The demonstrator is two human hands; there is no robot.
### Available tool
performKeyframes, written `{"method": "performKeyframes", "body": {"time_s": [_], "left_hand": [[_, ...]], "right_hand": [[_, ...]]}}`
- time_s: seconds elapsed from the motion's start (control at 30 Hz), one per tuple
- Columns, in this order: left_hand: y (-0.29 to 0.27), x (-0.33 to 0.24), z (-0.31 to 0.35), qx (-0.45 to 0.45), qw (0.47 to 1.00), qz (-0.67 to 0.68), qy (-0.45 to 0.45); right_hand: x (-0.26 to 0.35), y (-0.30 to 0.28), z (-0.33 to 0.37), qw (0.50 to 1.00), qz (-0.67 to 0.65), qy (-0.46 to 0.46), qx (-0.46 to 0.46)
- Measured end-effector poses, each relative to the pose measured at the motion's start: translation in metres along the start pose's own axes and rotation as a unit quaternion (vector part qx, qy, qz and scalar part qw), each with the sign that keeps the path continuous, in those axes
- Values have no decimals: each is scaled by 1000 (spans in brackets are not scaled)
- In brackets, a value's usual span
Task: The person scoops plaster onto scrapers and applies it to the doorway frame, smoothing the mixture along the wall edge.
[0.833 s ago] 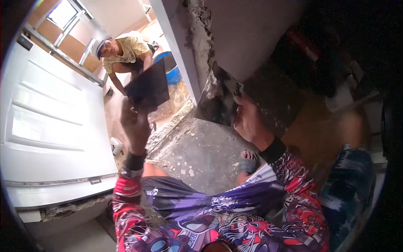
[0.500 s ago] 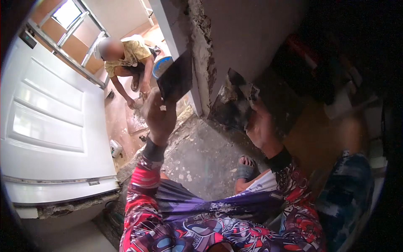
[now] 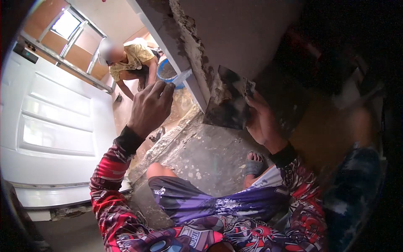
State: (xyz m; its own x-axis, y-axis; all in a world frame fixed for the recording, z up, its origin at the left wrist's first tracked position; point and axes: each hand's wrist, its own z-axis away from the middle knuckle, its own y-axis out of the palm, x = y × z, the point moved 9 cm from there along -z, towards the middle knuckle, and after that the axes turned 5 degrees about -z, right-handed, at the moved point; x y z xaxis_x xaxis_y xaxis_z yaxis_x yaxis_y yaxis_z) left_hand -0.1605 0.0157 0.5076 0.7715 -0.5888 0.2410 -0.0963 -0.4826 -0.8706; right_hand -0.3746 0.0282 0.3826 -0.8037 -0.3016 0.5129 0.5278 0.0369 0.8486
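wall edge (image 3: pixel 191 50): rough plaster | door (image 3: pixel 54 122): glossy white | floor (image 3: pixel 210 147): rough concrete

You're in a home under renovation, a building site indoors. The wall corner (image 3: pixel 197 63) beside you shows raw, crumbling plaster along its edge. The concrete floor (image 3: pixel 201 155) is rough, dusty and spattered with mortar. A white panelled door (image 3: pixel 54 122) stands at your left with a broken gap under its frame. Behind it there's an unfinished window frame (image 3: pixel 67 38) and bare board walls. Another worker (image 3: pixel 130 63) bends over near a blue bucket (image 3: pixel 166 73).
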Motion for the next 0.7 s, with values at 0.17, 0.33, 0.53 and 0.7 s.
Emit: {"method": "performKeyframes", "body": {"time_s": [0.17, 0.33, 0.53, 0.7], "left_hand": [[9, 12, -15, -5, 999, 22, -45], [-7, 20, -31, -50, 997, 34, -47], [-26, 22, -40, -47, 998, 12, -49], [-46, 24, -49, -61, 997, -36, -17]], "right_hand": [[2, 1, 3, 1000, -4, -2, -27], [0, -9, 2, 999, 0, 2, -45], [0, -7, 4, 998, 15, 4, -68], [-3, -10, 3, 998, 4, 25, -53]]}}
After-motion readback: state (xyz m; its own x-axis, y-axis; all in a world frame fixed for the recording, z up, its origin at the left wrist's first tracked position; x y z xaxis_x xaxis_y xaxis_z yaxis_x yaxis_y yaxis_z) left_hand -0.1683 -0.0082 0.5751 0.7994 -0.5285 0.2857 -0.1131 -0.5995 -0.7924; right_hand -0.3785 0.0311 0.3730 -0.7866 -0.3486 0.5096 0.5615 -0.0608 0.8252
